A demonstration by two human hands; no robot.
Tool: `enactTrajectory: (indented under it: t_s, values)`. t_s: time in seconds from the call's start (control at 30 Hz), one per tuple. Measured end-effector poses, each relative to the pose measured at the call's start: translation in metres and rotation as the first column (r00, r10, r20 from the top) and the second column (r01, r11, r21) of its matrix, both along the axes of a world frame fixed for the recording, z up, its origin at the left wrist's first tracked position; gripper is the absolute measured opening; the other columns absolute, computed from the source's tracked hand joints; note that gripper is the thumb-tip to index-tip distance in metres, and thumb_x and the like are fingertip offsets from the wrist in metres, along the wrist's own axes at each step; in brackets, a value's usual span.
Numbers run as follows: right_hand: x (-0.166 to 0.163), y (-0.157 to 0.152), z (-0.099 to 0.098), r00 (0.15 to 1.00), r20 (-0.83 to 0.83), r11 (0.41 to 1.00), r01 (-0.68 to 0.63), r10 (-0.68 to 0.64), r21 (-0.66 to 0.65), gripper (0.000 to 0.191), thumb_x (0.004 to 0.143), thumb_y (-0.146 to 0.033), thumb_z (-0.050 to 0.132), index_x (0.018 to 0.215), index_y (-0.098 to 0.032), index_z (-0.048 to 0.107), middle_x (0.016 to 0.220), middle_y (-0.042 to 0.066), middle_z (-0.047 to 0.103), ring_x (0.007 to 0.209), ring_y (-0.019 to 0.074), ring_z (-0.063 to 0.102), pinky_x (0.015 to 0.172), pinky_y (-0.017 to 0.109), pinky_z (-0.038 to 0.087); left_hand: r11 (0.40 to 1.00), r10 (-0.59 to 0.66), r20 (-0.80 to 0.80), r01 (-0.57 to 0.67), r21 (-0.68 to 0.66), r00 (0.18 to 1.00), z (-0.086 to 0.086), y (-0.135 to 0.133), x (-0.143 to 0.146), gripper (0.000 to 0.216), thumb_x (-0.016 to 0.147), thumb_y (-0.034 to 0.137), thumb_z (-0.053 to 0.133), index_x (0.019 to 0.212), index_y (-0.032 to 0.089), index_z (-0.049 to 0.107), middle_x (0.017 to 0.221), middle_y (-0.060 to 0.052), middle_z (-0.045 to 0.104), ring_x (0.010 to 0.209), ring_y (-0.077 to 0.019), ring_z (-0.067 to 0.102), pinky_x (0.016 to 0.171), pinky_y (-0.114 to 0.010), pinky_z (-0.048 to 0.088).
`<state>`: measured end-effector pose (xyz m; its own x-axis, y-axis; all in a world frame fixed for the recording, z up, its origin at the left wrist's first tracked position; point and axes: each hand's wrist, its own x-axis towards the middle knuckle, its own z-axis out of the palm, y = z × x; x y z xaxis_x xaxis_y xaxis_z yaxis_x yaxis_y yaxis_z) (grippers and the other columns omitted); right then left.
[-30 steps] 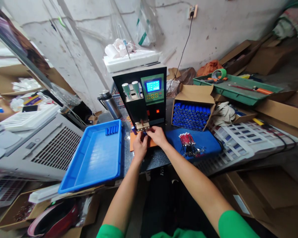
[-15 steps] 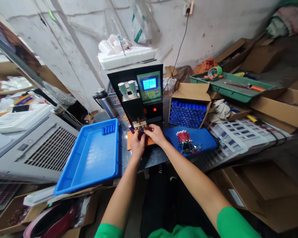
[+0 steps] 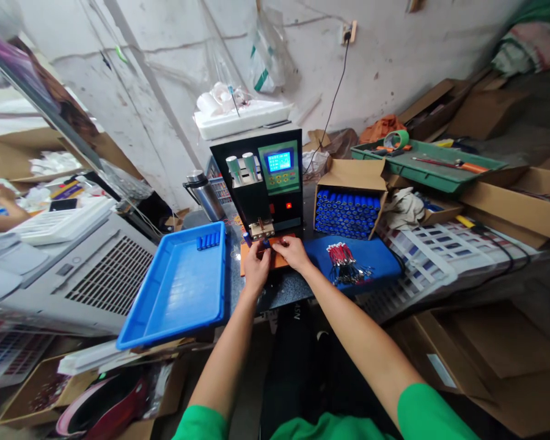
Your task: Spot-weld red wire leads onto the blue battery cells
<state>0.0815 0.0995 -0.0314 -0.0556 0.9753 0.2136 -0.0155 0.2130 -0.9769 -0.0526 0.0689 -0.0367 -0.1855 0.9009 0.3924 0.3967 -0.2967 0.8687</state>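
Observation:
My left hand (image 3: 257, 264) and my right hand (image 3: 291, 252) meet just below the welding head of a black spot welder (image 3: 262, 183) with a green panel. Together their closed fingers pinch a small blue battery cell (image 3: 266, 244) over an orange pad (image 3: 275, 261). Another blue cell (image 3: 246, 239) stands beside the welder's head. Right of my hands, a bundle of red and black leads (image 3: 346, 263) lies on a blue mat (image 3: 371, 260).
A blue tray (image 3: 178, 293) holding several blue cells (image 3: 208, 240) sits to the left. An open carton of blue cells (image 3: 348, 211) stands right of the welder. A steel flask (image 3: 204, 194), a green tool tray (image 3: 428, 162) and cardboard boxes surround the bench. Another person's arm (image 3: 0, 211) shows at far left.
Only the camera shifted slightly. Both hands stay pinched together at the welder head, holding the cell.

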Motion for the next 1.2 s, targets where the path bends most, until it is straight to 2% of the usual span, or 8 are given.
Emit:
enactTrajectory:
  t_s: [0.1,0.3,0.47,0.6,0.77,0.97,1.1,1.2]
  values:
    - [0.001,-0.001,0.0,0.999,-0.038,0.999,-0.026,0.025,-0.034,0.025,0.069,-0.042,0.065,0.06,-0.019,0.059,0.057,0.0,0.06,0.062,0.0172,0.057,0.057,0.026,0.041,0.997,0.063,-0.004,-0.063,0.039,0.998,-0.002,-0.015,-0.005,0.032,0.088,0.034,0.06,0.115,0.018,0.064,0.111,-0.01,0.07,0.097,-0.0215,0.068,0.089,-0.038,0.055]
    - [0.004,-0.001,0.004,0.994,-0.089,0.995,-0.072,0.065,-0.074,0.029,0.068,-0.044,0.067,0.055,-0.019,0.057,0.051,0.0,0.057,0.054,0.0146,0.053,0.052,0.025,0.038,0.976,0.157,-0.285,-0.105,0.189,0.946,-0.013,-0.056,-0.008,0.018,0.089,0.036,0.061,0.091,0.019,0.068,0.107,-0.011,0.068,0.106,-0.0234,0.064,0.099,-0.041,0.049]
    - [0.003,0.0,0.004,0.992,-0.118,0.993,-0.06,0.048,-0.101,0.032,0.066,-0.045,0.07,0.055,-0.018,0.058,0.049,-0.001,0.054,0.05,0.0127,0.049,0.049,0.024,0.036,0.953,0.198,-0.393,-0.082,0.292,0.898,-0.021,-0.057,-0.001,0.019,0.085,0.036,0.068,0.089,0.018,0.067,0.103,-0.011,0.068,0.106,-0.0247,0.063,0.099,-0.044,0.049]
    - [0.003,0.001,0.003,0.991,-0.126,0.992,-0.063,0.049,-0.109,0.033,0.067,-0.047,0.071,0.056,-0.018,0.059,0.048,-0.002,0.053,0.049,0.012,0.048,0.048,0.024,0.034,0.935,0.206,-0.338,-0.082,0.346,0.918,-0.021,-0.052,-0.001,0.015,0.089,0.03,0.061,0.083,0.018,0.068,0.091,-0.009,0.071,0.096,-0.0216,0.065,0.096,-0.043,0.05]
    - [0.011,-0.001,0.004,0.983,-0.124,0.981,-0.151,0.136,-0.125,0.035,0.067,-0.048,0.071,0.056,-0.018,0.055,0.049,-0.003,0.051,0.045,0.0091,0.042,0.045,0.023,0.031,0.969,0.129,-0.179,-0.085,0.234,0.975,-0.014,-0.051,-0.004,0.017,0.084,0.034,0.067,0.078,0.02,0.073,0.085,-0.006,0.073,0.089,-0.0202,0.068,0.095,-0.041,0.053]
    - [0.023,-0.003,0.008,0.927,-0.058,0.922,-0.373,0.369,-0.098,0.029,0.066,-0.042,0.074,0.072,-0.014,0.069,0.056,-0.002,0.059,0.051,0.01,0.048,0.05,0.023,0.035,0.999,0.001,0.02,-0.001,-0.037,1.0,0.004,-0.038,-0.003,0.019,0.075,0.038,0.073,0.077,0.018,0.076,0.081,-0.006,0.074,0.078,-0.0205,0.069,0.076,-0.035,0.057]
    - [0.025,-0.002,0.009,0.909,-0.026,0.908,-0.417,0.416,-0.048,0.028,0.064,-0.041,0.075,0.07,-0.014,0.07,0.064,0.001,0.065,0.058,0.0115,0.053,0.057,0.024,0.04,0.996,-0.06,-0.038,0.057,-0.066,0.998,0.008,-0.029,-0.001,0.017,0.077,0.034,0.069,0.078,0.019,0.075,0.077,-0.005,0.072,0.075,-0.0199,0.067,0.073,-0.034,0.056]
    - [0.024,-0.002,0.009,0.911,-0.053,0.909,-0.411,0.408,-0.07,0.028,0.062,-0.041,0.076,0.068,-0.014,0.069,0.062,0.001,0.064,0.057,0.0117,0.054,0.056,0.024,0.04,0.998,-0.053,-0.19,0.056,0.012,0.98,0.006,-0.027,-0.002,0.012,0.079,0.028,0.064,0.079,0.018,0.071,0.084,-0.006,0.069,0.087,-0.0216,0.065,0.082,-0.037,0.054]
